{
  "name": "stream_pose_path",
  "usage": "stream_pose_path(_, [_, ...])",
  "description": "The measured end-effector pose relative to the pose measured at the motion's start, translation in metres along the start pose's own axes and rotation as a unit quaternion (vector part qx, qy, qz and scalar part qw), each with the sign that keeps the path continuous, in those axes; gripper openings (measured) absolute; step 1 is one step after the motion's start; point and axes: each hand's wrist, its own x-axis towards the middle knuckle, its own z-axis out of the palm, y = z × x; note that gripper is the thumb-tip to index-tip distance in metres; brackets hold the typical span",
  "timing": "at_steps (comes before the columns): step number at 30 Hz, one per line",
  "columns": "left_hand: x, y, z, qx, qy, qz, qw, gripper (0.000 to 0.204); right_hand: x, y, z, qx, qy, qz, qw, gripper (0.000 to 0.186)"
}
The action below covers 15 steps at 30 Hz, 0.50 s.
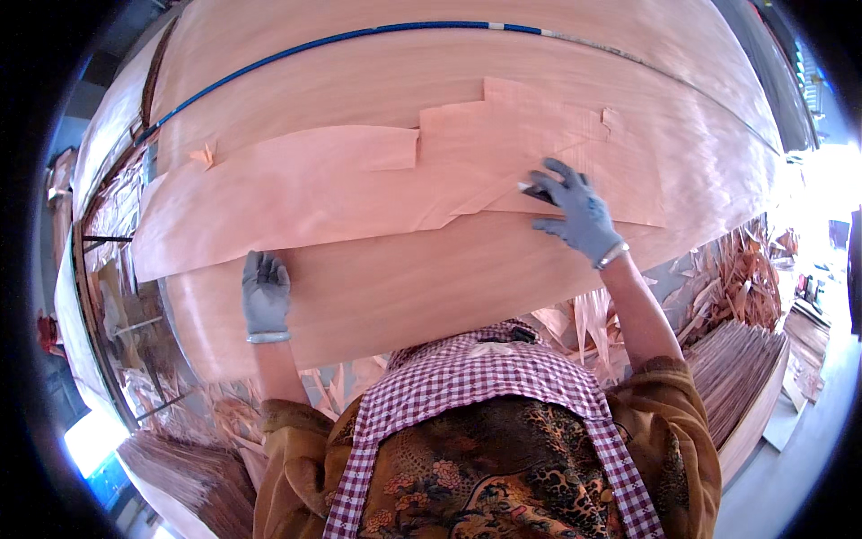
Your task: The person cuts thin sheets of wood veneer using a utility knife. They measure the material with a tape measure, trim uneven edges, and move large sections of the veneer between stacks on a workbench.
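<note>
1. Right hand point(579, 208) grips a small dark tool point(539, 193) over the thin veneer point(296, 190), lying on a bigger sheet point(404, 292).
2. Left hand point(267, 296) is by the veneer's edge, can't tell if pinching.
3. Hard tug could rip it, tbh.

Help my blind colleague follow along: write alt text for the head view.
A person's gray-gloved left hand is at the near edge of thin, pinkish-tan sheeting, while the right hand holds a small dark object over it. A partly blue strip lies beyond.
</note>
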Motion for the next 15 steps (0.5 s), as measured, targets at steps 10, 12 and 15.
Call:
stream_pose_path(10, [0.028, 0.016, -0.003, -0.018, 0.031, 0.043, 0.998, 0.014, 0.039, -0.030, 0.001, -0.015, -0.115, -0.070, 0.991, 0.031])
stream_pose_path(12, [0.031, 0.020, 0.010, 0.018, 0.064, 0.059, 0.996, 0.014, 0.034, -0.028, 0.005, -0.088, -0.082, -0.087, 0.989, 0.023])
stream_pose_path(15, [0.037, 0.037, 0.019, 0.052, -0.038, 0.073, 0.995, 0.010, 0.040, -0.020, -0.009, -0.187, -0.073, -0.076, 0.977, 0.016])
